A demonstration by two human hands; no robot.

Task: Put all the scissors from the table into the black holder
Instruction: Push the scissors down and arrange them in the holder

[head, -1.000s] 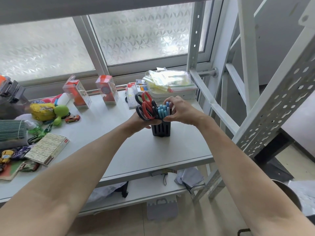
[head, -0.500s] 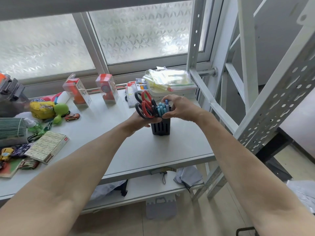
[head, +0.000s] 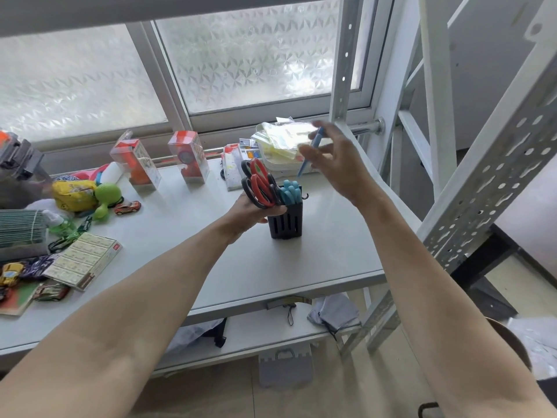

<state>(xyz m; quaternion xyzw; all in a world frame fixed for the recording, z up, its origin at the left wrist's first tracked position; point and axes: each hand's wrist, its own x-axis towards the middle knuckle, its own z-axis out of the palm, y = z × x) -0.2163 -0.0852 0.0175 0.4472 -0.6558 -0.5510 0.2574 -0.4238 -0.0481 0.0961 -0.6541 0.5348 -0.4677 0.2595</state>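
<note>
Daylight is pouring in through the frosted window (head: 241, 58) at the back, filling the scene evenly and brightly. The patterned panes are glowing almost white in places, and the clear plastic bags (head: 283, 137) below them are washing out under glare. The white table (head: 187, 236) is catching soft light, with only faint shadows forming beside the black holder (head: 286, 221). The right hand (head: 337, 158) is smearing with motion blur, its blue item indistinct. Wide-angle distortion is bending the shelving uprights (head: 434, 95) and stretching both forearms near the bottom edge.
</note>
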